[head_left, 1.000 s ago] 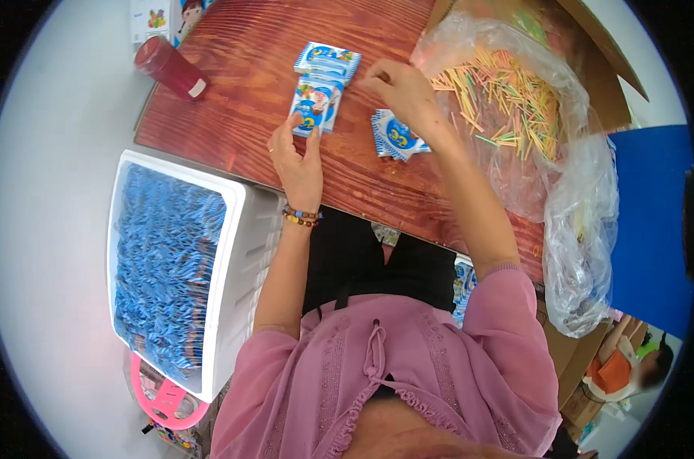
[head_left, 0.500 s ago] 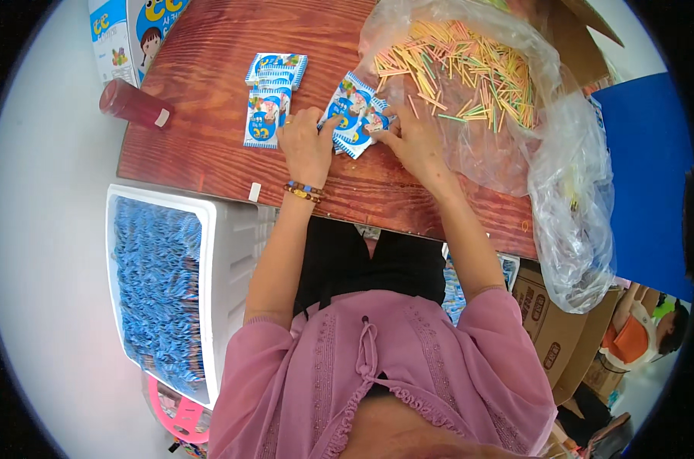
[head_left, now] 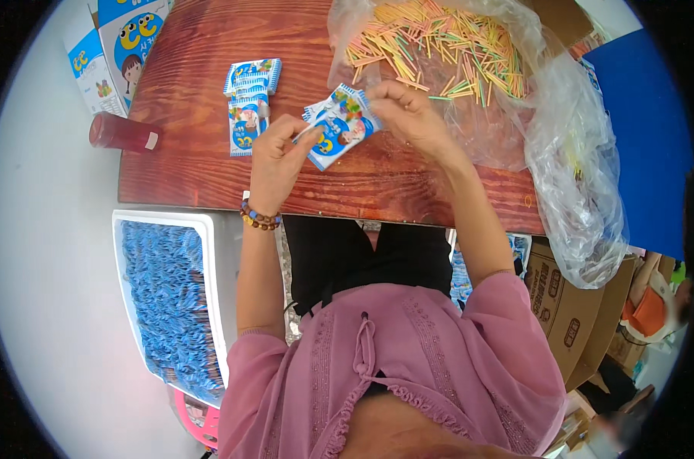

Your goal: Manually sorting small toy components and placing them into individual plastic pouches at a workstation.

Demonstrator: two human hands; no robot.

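Observation:
Between my hands a few blue-and-white snack packets are held together, tilted above the table's near part. My left hand is closed, its thumb and fingers pinching their left side. At the upper right corner, my right hand pinches the packets' edge with bent fingers. Left of these, an overlapping row of matching packets lies on the red-brown wooden table. Thin pastel sticks are heaped beyond my right hand on a clear plastic bag.
A white foam box full of blue packets stands below the table's left side. A reddish jar lies at the left edge, near printed cartons. Cardboard boxes and another person are at lower right.
The packets between my hands have been gathered and lifted, and both hands now grip their edges. My left hand has moved left and nearer to me. The whole view has shifted slightly.

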